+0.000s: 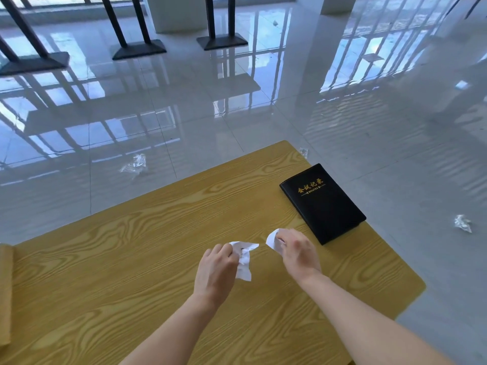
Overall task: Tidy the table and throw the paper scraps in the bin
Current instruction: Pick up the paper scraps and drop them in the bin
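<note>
Both hands hover over the yellow wood-grain table (131,246). My left hand (214,272) pinches a white paper scrap (243,262) that hangs from its fingers, with dark marks on it. My right hand (296,252) holds a second, smaller white scrap (272,239) by its edge. The two scraps are apart, with a small gap between them. A black notebook (322,204) with gold lettering lies flat near the table's right edge, just beyond my right hand. No bin is in view.
Crumpled paper lies on the glossy tiled floor: one piece (134,164) left of the table, one (462,223) to the right, a small one (303,152) by the far corner. Black stand bases (138,50) stand at the back. Another wooden edge (5,293) shows at far left.
</note>
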Motion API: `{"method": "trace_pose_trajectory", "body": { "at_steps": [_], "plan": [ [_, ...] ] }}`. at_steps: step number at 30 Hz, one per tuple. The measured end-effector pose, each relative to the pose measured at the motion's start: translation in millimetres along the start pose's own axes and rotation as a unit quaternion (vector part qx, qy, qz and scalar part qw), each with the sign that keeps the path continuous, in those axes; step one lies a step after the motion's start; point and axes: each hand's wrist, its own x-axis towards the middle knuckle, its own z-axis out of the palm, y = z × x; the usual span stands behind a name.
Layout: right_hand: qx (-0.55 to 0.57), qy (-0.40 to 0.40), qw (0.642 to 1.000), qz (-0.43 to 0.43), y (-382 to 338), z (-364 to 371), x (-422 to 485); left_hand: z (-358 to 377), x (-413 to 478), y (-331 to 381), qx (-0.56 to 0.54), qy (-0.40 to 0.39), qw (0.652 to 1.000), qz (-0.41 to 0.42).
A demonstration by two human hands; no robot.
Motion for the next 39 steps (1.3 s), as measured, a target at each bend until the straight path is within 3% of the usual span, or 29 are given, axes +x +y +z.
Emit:
{"method": "trace_pose_trajectory", "body": {
  "at_steps": [9, 26, 32, 35, 39],
  "plan": [
    [0.022, 0.031, 0.999, 0.021, 32.1, -54.8, -73.6, -7.5, -28.3, 72.9, -0.028, 0.030, 0.999, 0.031],
    [0.051, 0.106, 0.983, 0.140, 189.3, -102.2, -279.9, 36.0, -133.5, 263.8, -0.073, 0.014, 0.989, 0.127],
    [0.090, 0.029, 0.973, 0.210, 231.4, -65.2, -337.8, 85.1, -183.5, 298.7, -0.090, -0.068, 0.977, 0.183],
    [0.088, -0.023, 0.968, 0.236, 244.3, -36.7, -355.2, 124.5, -201.4, 300.5, -0.068, -0.146, 0.972, 0.170],
    [0.105, -0.061, 0.956, 0.266, 272.6, 19.6, -365.3, 187.7, -204.6, 289.6, -0.062, -0.169, 0.973, 0.143]
  ]
}}
